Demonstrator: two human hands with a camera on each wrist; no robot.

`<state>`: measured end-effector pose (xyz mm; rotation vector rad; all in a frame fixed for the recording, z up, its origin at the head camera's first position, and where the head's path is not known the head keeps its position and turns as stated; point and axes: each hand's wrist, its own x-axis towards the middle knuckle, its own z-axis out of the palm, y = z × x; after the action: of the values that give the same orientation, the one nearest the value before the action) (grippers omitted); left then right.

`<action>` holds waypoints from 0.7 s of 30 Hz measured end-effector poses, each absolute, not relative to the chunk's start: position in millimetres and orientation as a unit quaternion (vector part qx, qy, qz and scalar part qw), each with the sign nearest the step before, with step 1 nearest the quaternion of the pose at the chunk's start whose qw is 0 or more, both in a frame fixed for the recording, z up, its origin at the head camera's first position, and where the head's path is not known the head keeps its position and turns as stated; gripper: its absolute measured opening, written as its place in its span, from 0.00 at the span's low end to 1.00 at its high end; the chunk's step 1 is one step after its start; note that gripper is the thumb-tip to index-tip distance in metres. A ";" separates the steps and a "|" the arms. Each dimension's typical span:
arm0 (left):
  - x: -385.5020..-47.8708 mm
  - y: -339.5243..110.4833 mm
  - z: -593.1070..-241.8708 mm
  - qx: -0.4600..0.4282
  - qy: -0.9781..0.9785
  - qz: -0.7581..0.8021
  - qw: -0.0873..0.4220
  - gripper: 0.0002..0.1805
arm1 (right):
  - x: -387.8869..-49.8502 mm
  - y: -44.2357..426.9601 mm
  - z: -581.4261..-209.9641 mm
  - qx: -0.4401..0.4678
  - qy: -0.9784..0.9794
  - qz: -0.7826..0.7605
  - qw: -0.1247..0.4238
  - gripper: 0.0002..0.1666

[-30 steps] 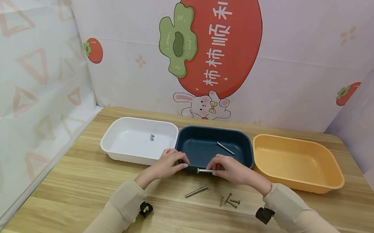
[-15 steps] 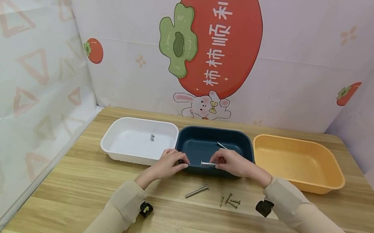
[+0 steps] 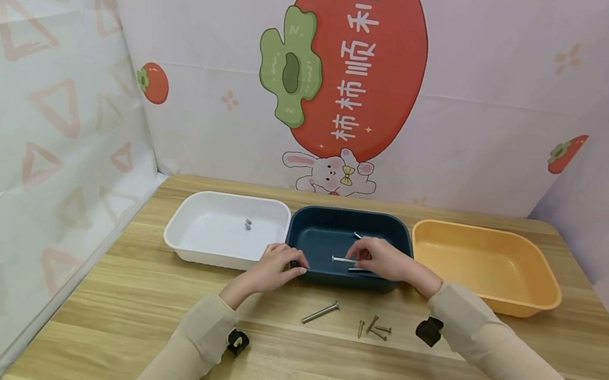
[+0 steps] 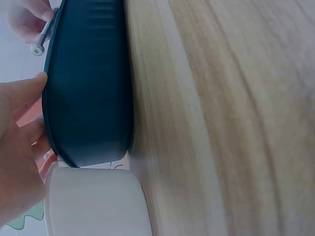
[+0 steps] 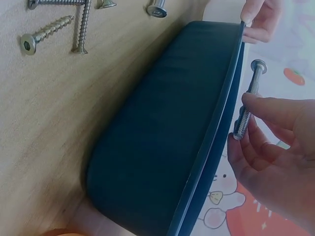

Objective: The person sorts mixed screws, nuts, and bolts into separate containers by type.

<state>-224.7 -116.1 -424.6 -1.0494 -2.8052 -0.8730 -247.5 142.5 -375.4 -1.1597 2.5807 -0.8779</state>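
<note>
My right hand (image 3: 380,258) pinches a silver bolt (image 5: 255,81) between thumb and fingers, over the dark blue tray (image 3: 323,223). The bolt's flat head points left in the head view. Another bolt (image 3: 357,235) lies in the tray, mostly hidden behind that hand. A dark sliver below the hand is too small to identify. My left hand (image 3: 275,264) grips the tray's near-left rim, thumb on the near side in the left wrist view, fingers over the inside. On the wooden table in front lies a long silver bolt (image 3: 320,312). Several brass-coloured screws (image 3: 372,328) lie to its right.
To the left, a white tray (image 3: 175,239) adjoins the blue one and holds a few tiny silver pieces (image 3: 247,224). A yellow tray (image 3: 540,302) stands on the right, against the blue tray. Behind the table (image 3: 274,373) hangs a printed cloth (image 3: 467,157).
My right hand has carried the bolt from the near rim of the blue tray forward, over its inside, covering most of the bolt lying there. My left hand has stayed on the rim.
</note>
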 end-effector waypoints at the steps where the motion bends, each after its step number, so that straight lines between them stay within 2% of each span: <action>1: -224.8 -116.1 -424.8 -0.336 -0.900 -0.279 0.011 0.07 | -248.6 142.9 -376.0 -0.389 0.868 -0.295 0.090 0.08; 21: -224.6 -116.4 -424.8 -0.337 -0.899 -0.278 0.015 0.07 | -259.4 143.4 -382.7 -0.339 0.885 -0.303 0.095 0.10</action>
<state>-224.6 -116.4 -424.8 -1.0499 -2.7979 -0.8664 -259.4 143.4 -382.7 -1.0042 2.6246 -0.8993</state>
